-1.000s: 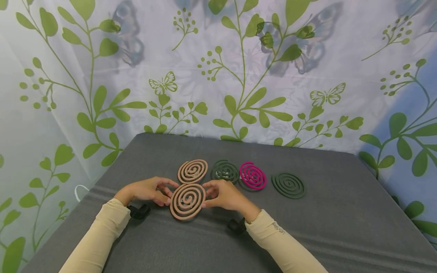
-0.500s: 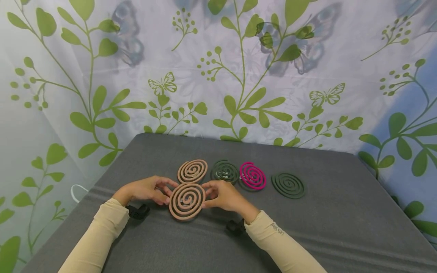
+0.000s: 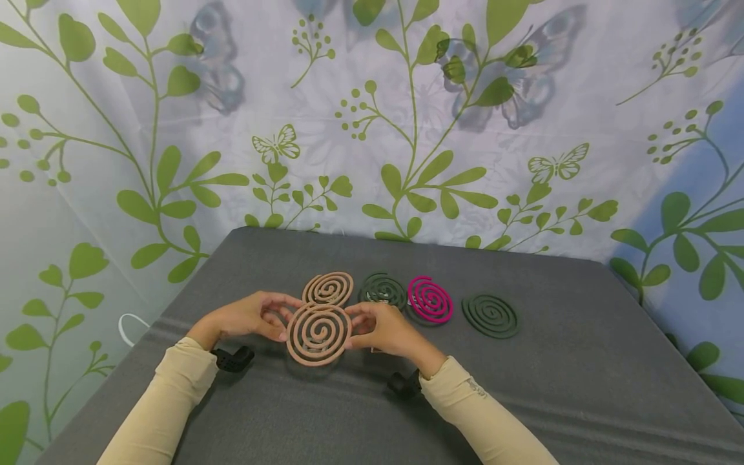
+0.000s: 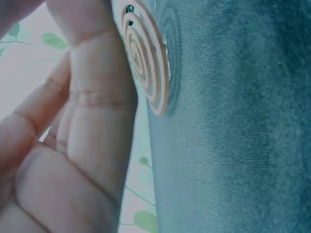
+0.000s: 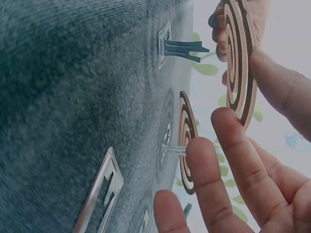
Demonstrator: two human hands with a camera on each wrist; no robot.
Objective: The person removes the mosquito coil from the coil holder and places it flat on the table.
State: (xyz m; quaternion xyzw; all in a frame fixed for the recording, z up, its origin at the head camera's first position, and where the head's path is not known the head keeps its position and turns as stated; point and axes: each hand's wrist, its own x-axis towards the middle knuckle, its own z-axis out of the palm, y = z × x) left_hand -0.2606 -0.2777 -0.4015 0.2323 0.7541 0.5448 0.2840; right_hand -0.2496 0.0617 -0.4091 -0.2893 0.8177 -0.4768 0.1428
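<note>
Both hands hold a tan spiral mosquito coil by its opposite edges, above the grey table. My left hand grips its left edge, and my right hand pinches its right edge between thumb and fingers. In the right wrist view the held coil hangs apart from a metal stand with an upright prong. A second tan coil stands just behind, partly overlapped by the held one. In the left wrist view my left hand fills the left side, beside a tan coil over its stand.
Farther right lie a dark green coil, a magenta coil and another dark green coil. A flat metal stand lies near my right hand. Patterned cloth hangs behind the grey table.
The held tan coil has risen slightly from the table, and both hands have moved up with it. It now overlaps the tan coil behind. The other coils have stayed in place.
</note>
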